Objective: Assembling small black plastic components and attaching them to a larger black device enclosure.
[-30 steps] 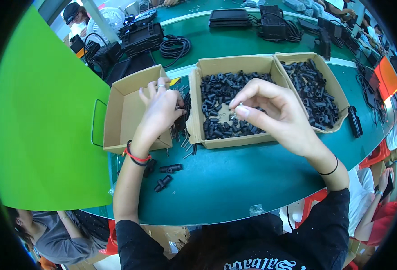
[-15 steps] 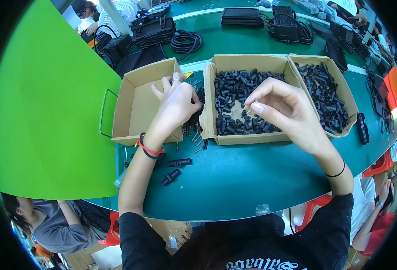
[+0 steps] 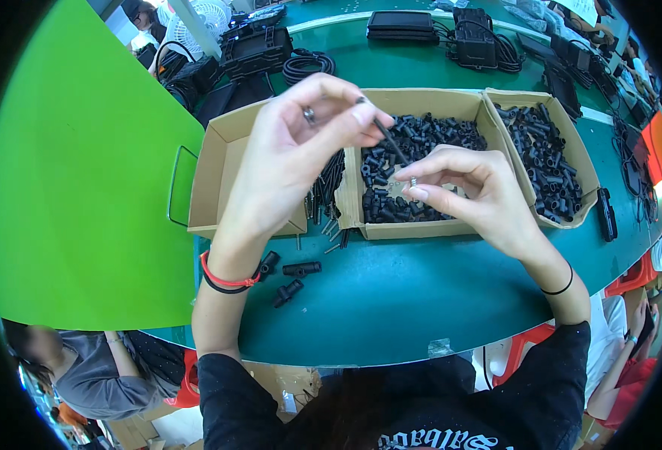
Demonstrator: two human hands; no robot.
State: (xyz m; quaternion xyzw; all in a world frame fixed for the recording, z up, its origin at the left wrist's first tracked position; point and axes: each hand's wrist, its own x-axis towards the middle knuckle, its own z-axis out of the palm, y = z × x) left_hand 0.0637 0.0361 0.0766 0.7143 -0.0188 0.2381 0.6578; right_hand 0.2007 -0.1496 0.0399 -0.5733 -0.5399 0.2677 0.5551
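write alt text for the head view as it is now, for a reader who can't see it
A person's left hand holds a thin dark rod near a small silvery coil pinched in the right hand, above a cardboard box of black tubular parts. Another box stands on each side on a green table, with loose black fittings in front.

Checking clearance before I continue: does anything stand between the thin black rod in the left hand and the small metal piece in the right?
Only the index finger of the right hand appears to lie between the black rod and the metal piece; nothing else shows there. Depth is unclear.
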